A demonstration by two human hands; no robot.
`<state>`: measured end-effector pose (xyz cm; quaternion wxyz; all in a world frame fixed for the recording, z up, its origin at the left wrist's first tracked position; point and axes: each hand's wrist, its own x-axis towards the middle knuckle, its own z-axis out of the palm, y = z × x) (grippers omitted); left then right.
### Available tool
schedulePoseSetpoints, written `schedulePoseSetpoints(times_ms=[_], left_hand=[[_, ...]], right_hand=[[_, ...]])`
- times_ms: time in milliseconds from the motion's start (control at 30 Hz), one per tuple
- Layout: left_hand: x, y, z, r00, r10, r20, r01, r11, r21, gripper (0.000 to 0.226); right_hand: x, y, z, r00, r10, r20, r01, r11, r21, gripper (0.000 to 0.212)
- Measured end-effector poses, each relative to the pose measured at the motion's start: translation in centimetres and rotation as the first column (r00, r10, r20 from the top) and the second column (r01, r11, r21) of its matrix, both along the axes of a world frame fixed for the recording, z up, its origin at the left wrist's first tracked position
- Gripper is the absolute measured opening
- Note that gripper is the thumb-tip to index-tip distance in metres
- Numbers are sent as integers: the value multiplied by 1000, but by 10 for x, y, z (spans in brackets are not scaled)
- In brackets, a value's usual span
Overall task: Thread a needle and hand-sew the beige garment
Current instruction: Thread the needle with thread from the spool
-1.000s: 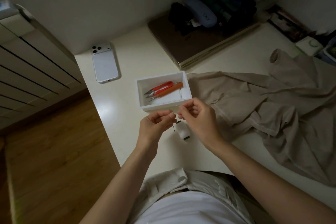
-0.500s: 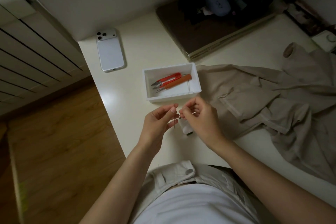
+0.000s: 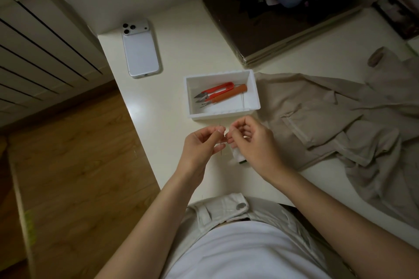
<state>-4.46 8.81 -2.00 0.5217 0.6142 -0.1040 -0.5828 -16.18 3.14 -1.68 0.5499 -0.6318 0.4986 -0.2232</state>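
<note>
Cream tabletop (image 3: pixel 181 41) beside a wooden floor (image 3: pixel 79 154), head view. Left hand (image 3: pixel 199 145) pinches a needle (image 3: pixel 221 142) between thumb and forefinger; the needle stands upright just above the near table edge. Right hand (image 3: pixel 254 140), fingers curled, brings its pinched fingertips (image 3: pixel 229 136) up against the needle; thread is too fine to make out, so what this hand grasps cannot be told. White spool (image 3: pixel 237 155) lies on the table, partly hidden under the right hand. Beige garment (image 3: pixel 328 120) lies crumpled on the right of the table, apart from both hands. White tray (image 3: pixel 223 114), just beyond the hands, contains red snips (image 3: pixel 215 92) and an orange-handled tool (image 3: pixel 229 96). Phone (image 3: pixel 140 52) lies face down at the far left corner.
</note>
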Motion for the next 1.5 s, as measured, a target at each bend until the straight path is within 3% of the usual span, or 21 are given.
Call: schedulePoseSetpoints(times_ms=[133,267,367,600,733,933,1500], left_hand=[[3,0,0,1000,3,12,-3,1000,0,15],[4,1,-1,1000,-9,23,9,1000,0,13],[5,3,-3,1000,-2,28,2,1000,9,12],[4,9,-9,1000,16,23,-16,1000,-2,6],[3,9,-9,999,37,-7,-37,999,-4,24],[3,10,-11,999,48,-17,-48,999,-2,8],[6,9,-8,981,102,-167,-116,990,-75,5]], right_hand=[[1,1,-1,999,37,15,-37,999,30,14],[3,1,2,999,31,-6,-31,997,-65,9],[4,1,4,1000,18,-15,-19,994,-112,16],[5,6,4,998,-57,30,60,994,-93,11],[9,7,5,988,-124,91,126,992,-19,8],[10,11,6,982,-139,127,139,990,11,11],[8,16,6,987,-150,53,151,989,-13,11]])
